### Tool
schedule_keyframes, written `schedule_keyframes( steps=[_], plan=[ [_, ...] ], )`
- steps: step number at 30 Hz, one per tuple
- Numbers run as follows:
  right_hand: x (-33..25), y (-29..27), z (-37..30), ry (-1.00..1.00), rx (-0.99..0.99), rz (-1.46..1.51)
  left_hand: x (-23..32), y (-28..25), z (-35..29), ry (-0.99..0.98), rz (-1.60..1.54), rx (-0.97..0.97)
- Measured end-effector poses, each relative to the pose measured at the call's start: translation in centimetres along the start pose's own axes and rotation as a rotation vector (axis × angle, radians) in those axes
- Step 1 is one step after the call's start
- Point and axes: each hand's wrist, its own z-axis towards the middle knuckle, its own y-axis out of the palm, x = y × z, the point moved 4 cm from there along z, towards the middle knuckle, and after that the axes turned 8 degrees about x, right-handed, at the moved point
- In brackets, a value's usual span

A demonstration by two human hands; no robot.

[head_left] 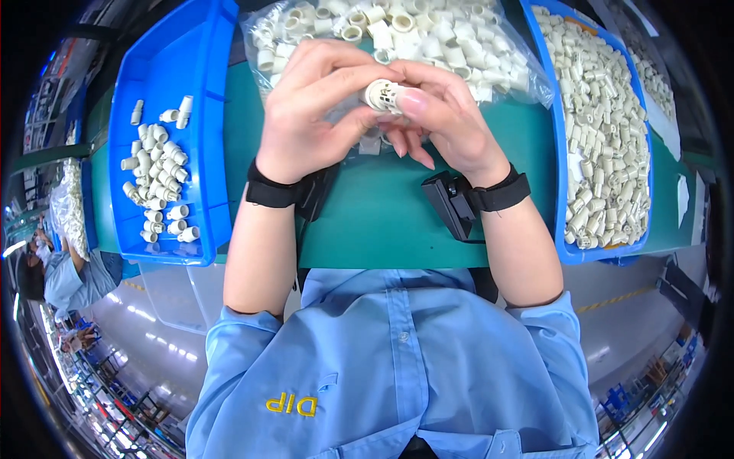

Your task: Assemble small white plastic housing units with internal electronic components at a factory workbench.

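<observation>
At the far left, a co-worker in a blue shirt [82, 281] sits beside a clear bag of pale parts [70, 210]. Nearer, a long blue bin [172, 46] stands at the left of the green surface [367, 229]. A loose cluster of cream-coloured fittings [157, 164] lies on its floor, and the bin's far end is bare.

Next comes the person's left hand [313, 107], with a black strap [269, 193] around its wrist. Its forefinger reaches over the top of a short, round, cream-coloured piece [379, 93], and its thumb presses in from below. The piece is held up above the middle of the surface, its round end showing, with small dark marks or openings that I can't make out from here. The right hand [451, 107] meets it from the other side, thumb laid against the piece, so both hands are together and clamped on that one part. A second black strap [501, 193] circles the right wrist, with a black device [449, 205] on its inner side.

Just beyond the hands, a clear plastic bag [527, 76] spreads open under a heap of wide white sleeves [451, 38]. At the right, another blue bin [585, 254] is filled with small cream-coloured pieces [604, 138].
</observation>
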Motion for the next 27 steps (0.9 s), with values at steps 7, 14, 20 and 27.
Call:
schedule_keyframes(
  steps=[7, 14, 20, 27],
  plan=[
    [-2.6, -0.1, -0.6, -0.132, 0.135, 0.055, 6.7, -6.0, 3.2, -0.157, 0.077, 0.103],
    [-12.1, 3.7, -8.5, -0.492, 0.204, -0.464, 2.7, -19.4, -2.8, -0.655, 0.612, -0.045],
    [-12.8, -6.2, -14.6, -0.287, 0.724, -0.839, 5.1, -17.3, -3.4, -0.399, 0.929, 0.007],
    [-11.7, -15.9, -16.7, -0.148, 0.514, -1.792, 3.5, -4.8, -0.6, -0.402, 0.452, -0.096]
  ],
)
